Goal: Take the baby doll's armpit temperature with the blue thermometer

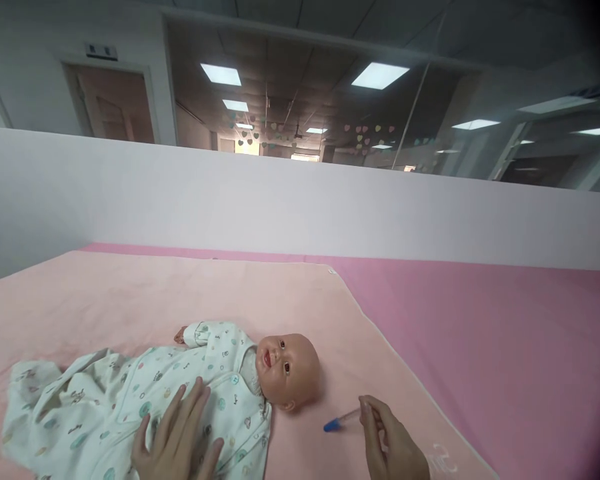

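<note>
A baby doll (286,368) in a white patterned sleepsuit (130,400) lies on its back on a pale pink blanket (130,300), head to the right. My left hand (177,437) rests flat on the doll's chest with fingers spread. To the right of the doll's head, my right hand (393,443) pinches a thin clear stick with a blue tip (336,423). The blue tip points toward the doll's head and sits just above the blanket, a little short of the doll's ear.
The blanket lies on a darker pink sheet (505,347) that extends to the right. A white partition wall (300,200) runs behind the bed, with glass panes and a doorway (113,103) above it.
</note>
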### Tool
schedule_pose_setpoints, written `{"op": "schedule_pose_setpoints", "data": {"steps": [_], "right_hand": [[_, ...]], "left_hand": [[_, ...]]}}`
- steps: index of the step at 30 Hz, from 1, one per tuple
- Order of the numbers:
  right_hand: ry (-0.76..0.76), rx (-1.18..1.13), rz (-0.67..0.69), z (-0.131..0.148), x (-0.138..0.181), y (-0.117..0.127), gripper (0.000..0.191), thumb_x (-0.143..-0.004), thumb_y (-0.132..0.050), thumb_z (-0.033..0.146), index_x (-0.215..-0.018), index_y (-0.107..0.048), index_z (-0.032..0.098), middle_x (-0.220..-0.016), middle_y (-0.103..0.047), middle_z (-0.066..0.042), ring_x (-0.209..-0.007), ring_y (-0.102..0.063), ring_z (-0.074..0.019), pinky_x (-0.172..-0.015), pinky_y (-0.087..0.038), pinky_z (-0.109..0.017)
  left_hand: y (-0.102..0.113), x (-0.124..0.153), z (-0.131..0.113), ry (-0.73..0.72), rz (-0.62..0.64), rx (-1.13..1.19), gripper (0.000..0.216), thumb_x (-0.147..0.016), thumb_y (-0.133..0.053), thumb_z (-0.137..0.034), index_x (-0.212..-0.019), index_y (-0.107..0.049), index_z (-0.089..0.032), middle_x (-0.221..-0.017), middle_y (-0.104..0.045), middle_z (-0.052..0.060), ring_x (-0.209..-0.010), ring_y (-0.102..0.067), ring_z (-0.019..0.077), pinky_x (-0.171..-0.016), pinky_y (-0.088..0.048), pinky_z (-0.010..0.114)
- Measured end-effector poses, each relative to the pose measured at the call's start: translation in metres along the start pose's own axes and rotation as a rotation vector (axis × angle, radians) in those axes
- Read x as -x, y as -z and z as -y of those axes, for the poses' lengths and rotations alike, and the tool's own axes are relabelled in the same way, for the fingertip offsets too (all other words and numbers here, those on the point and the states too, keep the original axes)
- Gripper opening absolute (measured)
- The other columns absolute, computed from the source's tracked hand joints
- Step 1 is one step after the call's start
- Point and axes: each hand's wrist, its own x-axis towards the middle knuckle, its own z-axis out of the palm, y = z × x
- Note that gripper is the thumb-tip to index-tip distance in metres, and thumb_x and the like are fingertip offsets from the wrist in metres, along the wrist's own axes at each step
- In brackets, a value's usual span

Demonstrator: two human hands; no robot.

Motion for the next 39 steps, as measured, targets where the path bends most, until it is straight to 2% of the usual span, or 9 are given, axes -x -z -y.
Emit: {"op": "schedule_pose_setpoints", "data": {"steps": [7, 13, 16, 19, 22, 25, 30, 33, 39], "right_hand": [[0.190, 0.445, -0.151, 0.012, -0.011, -0.013, 0.046, -0.092, -0.029, 0.034, -0.058, -0.055, 0.017, -0.039, -0.042, 0.002, -0.035, -0.038, -0.0077, -0.041, -0.021, -0.021], [0.244, 0.516, -0.024, 0.002, -0.011, -0.006, 0.052, -0.092, -0.022, 0.035, -0.057, -0.056, 0.017, -0.039, -0.037, 0.002, -0.033, -0.026, -0.0075, -0.041, -0.011, -0.024], [0.094, 0.335, 0.099, 0.003, -0.018, 0.003, 0.053, -0.086, -0.034, 0.050, -0.044, -0.041, 0.018, -0.037, -0.026, 0.004, -0.035, -0.019, -0.0070, -0.042, -0.012, -0.023], [-0.055, -0.085, 0.212, 0.011, -0.049, 0.033, 0.054, -0.080, -0.044, 0.054, -0.042, -0.028, 0.019, -0.040, -0.023, 0.005, -0.039, -0.021, -0.0069, -0.042, -0.016, -0.023], [-0.206, -0.635, 0.131, 0.029, -0.100, 0.075, 0.054, -0.078, -0.051, 0.051, -0.042, -0.023, 0.021, -0.038, -0.020, 0.007, -0.037, -0.019, -0.0060, -0.040, -0.017, -0.023], [-0.085, -1.061, 0.069, 0.059, -0.144, 0.095, 0.055, -0.086, -0.034, 0.050, -0.043, -0.013, 0.023, -0.034, -0.012, 0.008, -0.033, -0.014, -0.0059, -0.039, -0.020, -0.024], [0.020, -0.936, 0.421, 0.104, -0.173, 0.073, 0.056, -0.078, -0.051, 0.049, -0.042, -0.018, 0.022, -0.036, -0.017, 0.009, -0.036, -0.014, -0.0034, -0.039, -0.016, -0.022], [0.030, -1.083, 0.418, 0.114, -0.174, 0.067, 0.054, -0.082, -0.042, 0.050, -0.043, -0.016, 0.022, -0.035, -0.014, 0.009, -0.036, -0.015, -0.0045, -0.039, -0.020, -0.022], [0.026, -0.954, 0.496, 0.109, -0.161, 0.062, 0.053, -0.077, -0.054, 0.046, -0.042, -0.024, 0.020, -0.038, -0.020, 0.008, -0.039, -0.017, -0.0028, -0.041, -0.017, -0.022]], "left_hand": [[-0.002, 0.004, 0.013, -0.058, 0.047, 0.016, 0.066, -0.083, -0.044, -0.038, -0.144, -0.023, -0.025, -0.139, -0.042, 0.008, -0.126, -0.037, 0.0289, -0.107, -0.011, 0.048], [0.002, 0.004, 0.014, -0.075, 0.063, 0.004, 0.059, -0.082, -0.046, -0.038, -0.138, -0.037, -0.022, -0.139, -0.042, 0.008, -0.128, -0.035, 0.0276, -0.108, -0.009, 0.045], [0.004, 0.004, 0.013, -0.082, 0.063, 0.006, 0.057, -0.083, -0.046, -0.038, -0.137, -0.038, -0.021, -0.139, -0.043, 0.008, -0.128, -0.035, 0.0273, -0.108, -0.009, 0.044], [0.005, 0.004, 0.013, -0.087, 0.057, 0.020, 0.058, -0.083, -0.045, -0.038, -0.137, -0.038, -0.020, -0.139, -0.043, 0.008, -0.128, -0.035, 0.0279, -0.108, -0.009, 0.045], [0.005, 0.004, 0.012, -0.083, 0.056, 0.042, 0.058, -0.083, -0.045, -0.038, -0.138, -0.038, -0.020, -0.139, -0.042, 0.009, -0.128, -0.034, 0.0286, -0.108, -0.010, 0.047], [0.006, 0.005, 0.011, -0.069, 0.057, 0.061, 0.058, -0.084, -0.044, -0.039, -0.138, -0.037, -0.020, -0.140, -0.041, 0.009, -0.128, -0.034, 0.0289, -0.108, -0.009, 0.049], [0.008, 0.006, 0.012, -0.069, 0.061, 0.071, 0.058, -0.084, -0.043, -0.040, -0.138, -0.037, -0.020, -0.140, -0.041, 0.009, -0.128, -0.034, 0.0287, -0.108, -0.009, 0.048], [0.008, 0.007, 0.013, -0.079, 0.062, 0.071, 0.057, -0.084, -0.043, -0.039, -0.137, -0.039, -0.020, -0.139, -0.042, 0.009, -0.128, -0.034, 0.0278, -0.108, -0.009, 0.046], [0.007, 0.007, 0.015, -0.088, 0.064, 0.054, 0.055, -0.085, -0.043, -0.039, -0.136, -0.040, -0.020, -0.140, -0.041, 0.008, -0.129, -0.033, 0.0272, -0.108, -0.009, 0.046]]}}
